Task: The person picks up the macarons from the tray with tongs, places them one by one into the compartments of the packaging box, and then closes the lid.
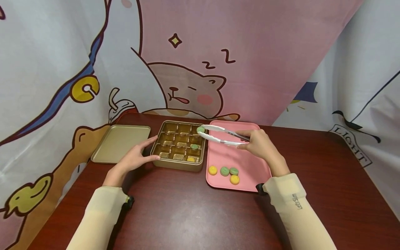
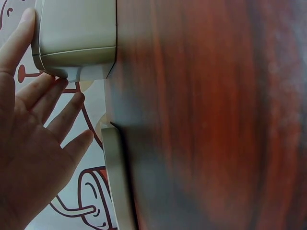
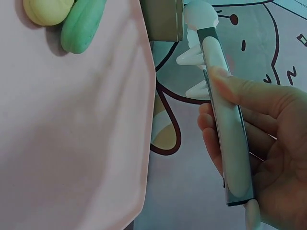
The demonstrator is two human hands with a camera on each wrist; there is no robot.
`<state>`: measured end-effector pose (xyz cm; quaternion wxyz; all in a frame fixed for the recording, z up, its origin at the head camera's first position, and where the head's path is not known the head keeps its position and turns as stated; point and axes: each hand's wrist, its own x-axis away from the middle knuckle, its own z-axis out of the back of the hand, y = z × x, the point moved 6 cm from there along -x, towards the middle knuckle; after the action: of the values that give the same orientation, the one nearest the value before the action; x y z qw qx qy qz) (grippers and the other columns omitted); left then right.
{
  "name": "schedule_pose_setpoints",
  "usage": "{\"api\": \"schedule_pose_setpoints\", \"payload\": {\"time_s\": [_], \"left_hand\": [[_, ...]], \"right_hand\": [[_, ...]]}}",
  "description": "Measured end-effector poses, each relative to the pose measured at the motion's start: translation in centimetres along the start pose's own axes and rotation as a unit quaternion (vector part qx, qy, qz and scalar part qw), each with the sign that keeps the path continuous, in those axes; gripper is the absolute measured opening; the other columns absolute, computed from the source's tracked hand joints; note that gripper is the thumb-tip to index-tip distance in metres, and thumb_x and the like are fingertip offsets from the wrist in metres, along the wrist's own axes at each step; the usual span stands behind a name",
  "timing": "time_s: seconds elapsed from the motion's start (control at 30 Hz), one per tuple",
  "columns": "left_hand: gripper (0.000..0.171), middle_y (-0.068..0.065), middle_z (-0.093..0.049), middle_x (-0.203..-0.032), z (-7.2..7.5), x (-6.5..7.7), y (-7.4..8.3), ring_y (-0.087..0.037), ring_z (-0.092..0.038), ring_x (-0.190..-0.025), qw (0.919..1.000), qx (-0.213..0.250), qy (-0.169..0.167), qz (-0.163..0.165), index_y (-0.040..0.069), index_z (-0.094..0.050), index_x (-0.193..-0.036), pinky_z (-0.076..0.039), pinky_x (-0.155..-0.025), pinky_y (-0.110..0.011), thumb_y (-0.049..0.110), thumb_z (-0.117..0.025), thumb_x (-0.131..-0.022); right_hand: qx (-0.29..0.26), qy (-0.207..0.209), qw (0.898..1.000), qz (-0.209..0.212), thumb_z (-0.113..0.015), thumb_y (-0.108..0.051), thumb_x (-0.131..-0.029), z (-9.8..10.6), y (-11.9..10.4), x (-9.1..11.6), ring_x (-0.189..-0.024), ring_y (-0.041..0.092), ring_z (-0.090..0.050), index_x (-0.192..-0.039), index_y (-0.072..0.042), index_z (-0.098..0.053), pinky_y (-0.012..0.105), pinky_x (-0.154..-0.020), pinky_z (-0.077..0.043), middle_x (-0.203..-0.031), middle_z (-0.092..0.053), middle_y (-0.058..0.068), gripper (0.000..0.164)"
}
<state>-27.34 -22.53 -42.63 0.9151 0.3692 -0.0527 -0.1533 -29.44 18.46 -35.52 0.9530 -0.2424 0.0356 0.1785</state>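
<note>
My left hand [image 1: 137, 158] steadies a gold box [image 1: 178, 164] divided into several compartments, with straight fingers at its left side and the thumb at its front left corner. In the right wrist view, my right hand [image 3: 268, 129] grips a pair of tongs [image 3: 225, 134] by the handles. The white tong tips pinch a round green pastry [image 1: 200, 129] over the box's back right compartment. A green pastry [image 1: 194, 147] sits in the middle right compartment and a yellow pastry [image 1: 191, 159] in the front right one.
A pink tray [image 1: 239, 158] lies right of the box, with two yellow pastries [image 1: 213, 170] and two green pastries [image 1: 224, 171] at its front. Left of the box lies a flat gold lid [image 1: 125, 142]. A printed cloth [image 1: 265, 62] hangs behind the dark wooden table [image 1: 187, 215].
</note>
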Motion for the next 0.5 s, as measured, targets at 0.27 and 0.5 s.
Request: {"api": "schedule_pose_setpoints", "payload": {"time_s": [0.27,0.5], "left_hand": [[0.085,-0.016,-0.03,-0.163,0.01,-0.02,-0.03,-0.043,-0.028,-0.148,1.0,0.002,-0.001,-0.001,0.017,-0.031,-0.158,-0.027,-0.115,-0.065,0.037,-0.075,-0.089],[0.085,-0.015,-0.03,-0.163,0.01,-0.03,-0.05,-0.043,-0.029,-0.148,1.0,0.004,-0.002,-0.002,0.017,-0.031,-0.158,-0.028,-0.115,-0.065,0.037,-0.076,-0.088]], "right_hand": [[-0.001,-0.002,1.0,0.001,-0.082,-0.014,-0.08,-0.14,-0.21,-0.22,-0.116,0.035,-0.064,-0.129,-0.007,-0.068,0.053,-0.097,-0.05,-0.125,-0.07,0.016,0.052],[0.001,-0.003,1.0,0.0,-0.083,-0.015,-0.079,-0.12,-0.32,-0.34,-0.12,0.037,-0.062,-0.13,-0.007,-0.068,0.054,-0.101,-0.047,-0.127,-0.069,0.016,0.054]]}}
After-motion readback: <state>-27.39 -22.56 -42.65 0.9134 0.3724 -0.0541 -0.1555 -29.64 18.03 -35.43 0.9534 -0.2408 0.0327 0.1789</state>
